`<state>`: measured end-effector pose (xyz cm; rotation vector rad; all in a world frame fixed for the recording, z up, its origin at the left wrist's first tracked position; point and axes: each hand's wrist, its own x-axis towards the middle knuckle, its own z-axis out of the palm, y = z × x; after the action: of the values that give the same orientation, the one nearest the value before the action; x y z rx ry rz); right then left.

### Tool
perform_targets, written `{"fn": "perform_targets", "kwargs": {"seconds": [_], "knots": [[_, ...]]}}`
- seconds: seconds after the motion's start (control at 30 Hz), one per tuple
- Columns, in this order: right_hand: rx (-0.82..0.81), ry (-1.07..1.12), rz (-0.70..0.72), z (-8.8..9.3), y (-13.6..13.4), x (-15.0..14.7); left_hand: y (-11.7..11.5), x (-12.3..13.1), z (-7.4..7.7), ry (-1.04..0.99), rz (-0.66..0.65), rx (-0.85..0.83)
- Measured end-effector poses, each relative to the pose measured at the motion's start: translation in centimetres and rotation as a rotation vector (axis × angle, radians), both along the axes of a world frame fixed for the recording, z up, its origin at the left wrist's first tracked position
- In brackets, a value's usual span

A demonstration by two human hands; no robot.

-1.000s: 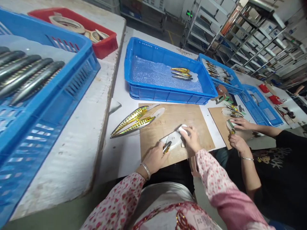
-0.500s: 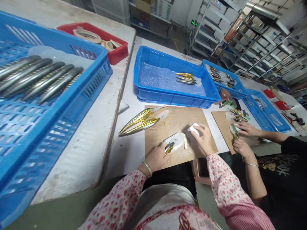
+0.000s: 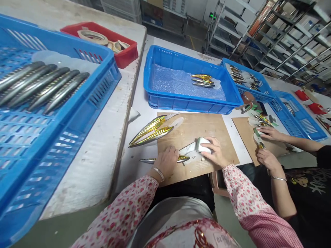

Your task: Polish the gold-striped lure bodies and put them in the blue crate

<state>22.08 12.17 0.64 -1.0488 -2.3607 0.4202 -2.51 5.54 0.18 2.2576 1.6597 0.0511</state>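
Observation:
My left hand (image 3: pixel 167 161) is closed over a fish-shaped lure (image 3: pixel 184 158), pressing it against the brown board (image 3: pixel 217 127). The lure's silver tip sticks out left of the hand, and its clear marked lip lies to the right. My right hand (image 3: pixel 213 152) grips a white block (image 3: pixel 203 144), its fingertips over the top and side. Between my left fingers and the block lies a flat whitish strip (image 3: pixel 188 148); whether the block presses on it I cannot tell. Just below the block sits a small beige piece (image 3: pixel 202 159). Two gold lures (image 3: pixel 152 131) with clear lips rest at the board's left edge.
A blue tray (image 3: pixel 191 103) with several lures stands behind the board. At left is a large blue basket (image 3: pixel 103 82) of dark lures, beside a red bin (image 3: pixel 131 51) holding tape rolls. To my right, a co-worker's hands (image 3: pixel 269 155) work over another board (image 3: pixel 241 132).
My right hand has brought the white block left and down towards my left hand. My left hand has turned over the lure, which now lies lengthwise left to right. The view has shifted slightly.

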Motion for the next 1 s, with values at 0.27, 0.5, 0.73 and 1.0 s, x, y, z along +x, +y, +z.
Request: {"fn": "perform_targets", "kwargs": {"seconds": [0.27,0.5,0.73,1.0], "knots": [[0.103,0.039,0.01,-1.0,-2.1,-0.8,0.2,-0.2,-0.1,0.035,0.012,-0.026],[0.082,-0.049,-0.019,-0.8,-1.5,-2.3,0.9,-0.1,-0.4,0.025,0.011,-0.054],[0.103,0.139,-0.205,0.8,-0.4,-2.6,-0.3,-0.1,0.9,0.005,0.096,0.033],[0.146,-0.111,-0.333,3.2,-0.7,-1.2,-0.9,1.9,2.3,0.092,0.182,0.169]]}}
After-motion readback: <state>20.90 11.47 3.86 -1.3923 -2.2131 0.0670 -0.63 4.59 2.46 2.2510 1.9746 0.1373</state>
